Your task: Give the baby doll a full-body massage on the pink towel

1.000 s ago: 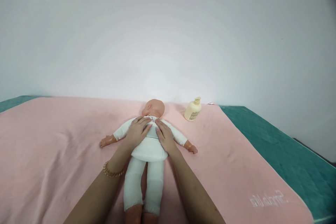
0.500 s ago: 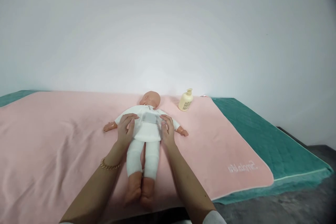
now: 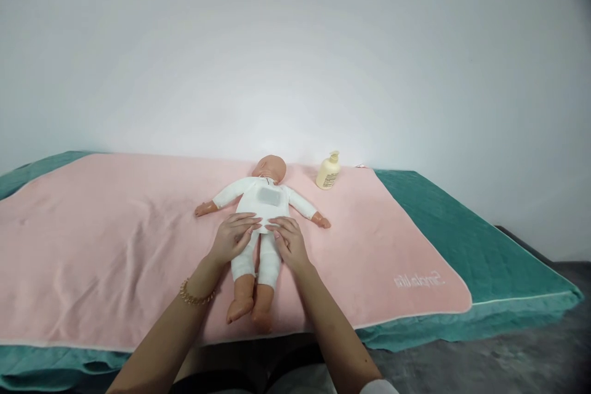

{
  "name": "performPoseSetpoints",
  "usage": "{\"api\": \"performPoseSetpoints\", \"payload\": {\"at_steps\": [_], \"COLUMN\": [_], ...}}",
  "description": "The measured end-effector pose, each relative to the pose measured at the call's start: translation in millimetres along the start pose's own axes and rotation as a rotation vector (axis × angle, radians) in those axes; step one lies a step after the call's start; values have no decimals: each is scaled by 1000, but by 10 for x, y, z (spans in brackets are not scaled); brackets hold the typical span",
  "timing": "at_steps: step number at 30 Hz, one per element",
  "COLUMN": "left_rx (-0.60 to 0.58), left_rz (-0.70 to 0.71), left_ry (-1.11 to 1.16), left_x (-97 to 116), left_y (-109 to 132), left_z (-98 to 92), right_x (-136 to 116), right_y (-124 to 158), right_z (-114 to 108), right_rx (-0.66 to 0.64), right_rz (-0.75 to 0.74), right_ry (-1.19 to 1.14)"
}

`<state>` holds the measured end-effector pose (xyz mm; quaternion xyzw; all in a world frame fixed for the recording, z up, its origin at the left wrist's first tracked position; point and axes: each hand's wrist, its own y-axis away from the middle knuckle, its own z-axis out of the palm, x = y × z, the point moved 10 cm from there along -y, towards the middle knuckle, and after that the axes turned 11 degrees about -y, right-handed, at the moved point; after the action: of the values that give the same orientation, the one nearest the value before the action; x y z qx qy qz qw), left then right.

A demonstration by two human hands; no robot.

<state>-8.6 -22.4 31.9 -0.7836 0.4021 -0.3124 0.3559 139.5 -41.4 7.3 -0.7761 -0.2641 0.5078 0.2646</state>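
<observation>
A baby doll point(image 3: 263, 204) in white cloth lies stretched out with its head away from me and its arms spread. On its upper torso is a grey rectangular patch point(image 3: 270, 196). My left hand point(image 3: 234, 237) rests on the left side of the doll's lower torso, fingers stretched out and pointing inward. My right hand point(image 3: 289, 240) lies opposite it on the right side, fingers also extended. The fingertips of the two hands nearly meet over the shirt's hem. Neither hand visibly grips anything.
A cream pump bottle point(image 3: 328, 172) stands right of the doll's head. Beneath lies a pink blanket point(image 3: 369, 252) with lettering in its near right corner, spread over a green cover point(image 3: 443, 228). Behind the bed rises a pale wall point(image 3: 295, 61).
Both hands have moved from the sides of the doll's chest down to its lower torso and closer together. The grey patch and the shirt are now less covered. The camera view has shifted slightly.
</observation>
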Motion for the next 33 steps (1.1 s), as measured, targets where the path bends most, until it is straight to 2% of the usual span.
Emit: {"api": "performPoseSetpoints", "payload": {"at_steps": [5, 12, 18, 21, 26, 33], "left_rx": [-32, -81, -119, -159, -122, -218], "left_rz": [-1, -98, -112, -86, -97, -168], "left_ry": [2, 23, 48, 29, -82, -50], "left_x": [13, -102, -132, -88, -114, -229], "left_y": [9, 25, 50, 50, 57, 87], "left_z": [33, 134, 183, 190, 127, 253], "right_x": [63, 153, 139, 92, 65, 207], "right_y": [-9, -17, -16, -14, -11, -24], "right_z": [-13, 26, 20, 15, 28, 92], "right_rx": [35, 40, 42, 31, 10, -32], "right_rz": [38, 87, 82, 58, 32, 124], "right_ry": [-17, 4, 14, 38, 148, 152]}}
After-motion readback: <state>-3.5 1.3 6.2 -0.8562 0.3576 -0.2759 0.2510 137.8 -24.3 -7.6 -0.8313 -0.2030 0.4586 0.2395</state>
